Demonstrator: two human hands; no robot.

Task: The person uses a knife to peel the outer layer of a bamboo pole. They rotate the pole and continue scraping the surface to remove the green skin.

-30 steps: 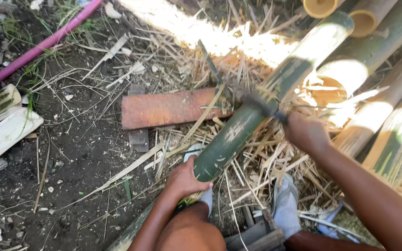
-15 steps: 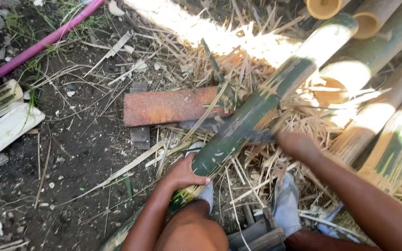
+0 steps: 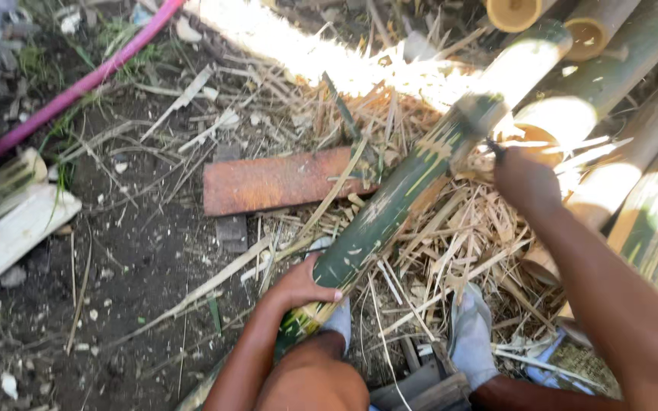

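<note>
A smooth green bamboo pole lies over dry straw, its long axis running from lower left up to the upper right. The left hand is clamped on its lower end. The right hand is closed around a blurred blade against the pole.

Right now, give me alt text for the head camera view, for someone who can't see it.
A person's left hand grips a green bamboo pole lying aslant over dry shavings, while the right hand holds a blurred tool against it. A rusty flat slab lies on the dirt beside it.
</note>
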